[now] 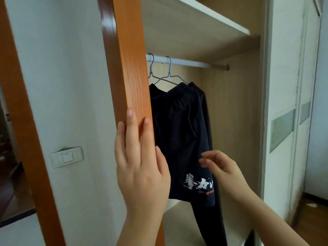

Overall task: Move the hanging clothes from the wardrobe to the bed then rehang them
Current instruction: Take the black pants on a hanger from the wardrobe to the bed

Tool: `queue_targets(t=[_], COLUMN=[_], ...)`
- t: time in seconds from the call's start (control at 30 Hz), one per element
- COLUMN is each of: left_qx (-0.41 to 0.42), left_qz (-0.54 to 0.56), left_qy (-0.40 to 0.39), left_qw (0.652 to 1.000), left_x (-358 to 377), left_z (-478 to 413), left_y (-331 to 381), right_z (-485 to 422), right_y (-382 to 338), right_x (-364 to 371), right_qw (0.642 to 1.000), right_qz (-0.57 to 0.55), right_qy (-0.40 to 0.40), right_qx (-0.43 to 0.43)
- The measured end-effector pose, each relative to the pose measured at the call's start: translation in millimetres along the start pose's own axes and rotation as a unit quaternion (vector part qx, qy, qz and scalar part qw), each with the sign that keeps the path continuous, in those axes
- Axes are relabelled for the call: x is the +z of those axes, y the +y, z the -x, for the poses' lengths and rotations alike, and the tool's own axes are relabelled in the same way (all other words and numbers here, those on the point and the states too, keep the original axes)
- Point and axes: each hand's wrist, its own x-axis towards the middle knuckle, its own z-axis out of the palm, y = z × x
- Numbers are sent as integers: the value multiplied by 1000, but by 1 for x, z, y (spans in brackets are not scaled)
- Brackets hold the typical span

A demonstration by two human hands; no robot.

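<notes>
Resting flat on the orange wooden door edge (127,68), the left hand (140,167) has its fingers straight and grips nothing. The right hand (221,167) hovers loose and empty by the dark shorts (179,132). They hang with a second dark garment (205,121) on wire hangers (168,75) from the wardrobe rail (191,62), white lettering near the hem.

Left hand (140,162) flat against orange door edge (127,68). Right hand (220,167), fingers loosely spread, near dark shorts (179,132) hanging on wire hangers (166,75) from rail (195,63).
</notes>
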Motion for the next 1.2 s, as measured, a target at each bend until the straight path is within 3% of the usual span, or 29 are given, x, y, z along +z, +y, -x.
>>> queue_targets(t=[0.13,0.2,0.3,0.47,0.6,0.7,1.0,1.2], left_qx=[-36,13,76,-71,-109,-99,37,15], left_qz=[-23,-19,9,53,74,62,-91,-98], left_qy=[52,75,15,-65,-61,-63,-93,-81], left_qw=[998,997,997,994,989,991,991,992], left_x=[2,10,44,120,179,221,304,313], left_z=[8,12,8,-9,-30,-49,-92,-89], left_y=[21,38,48,45,51,59,55,45], right_z=[-16,-32,-66,-147,-220,-272,-353,-370], right_y=[8,8,8,2,4,10,23,18], right_x=[10,7,-5,-38,-55,-57,-36,-23], right_qw=[1000,1000,997,985,974,971,962,929], right_qz=[13,1,3,43,92,147,251,354], right_qy=[-18,-12,9,39,77,61,-3,2], right_qx=[-5,-26,-77,-164,-191,-176,-106,-111])
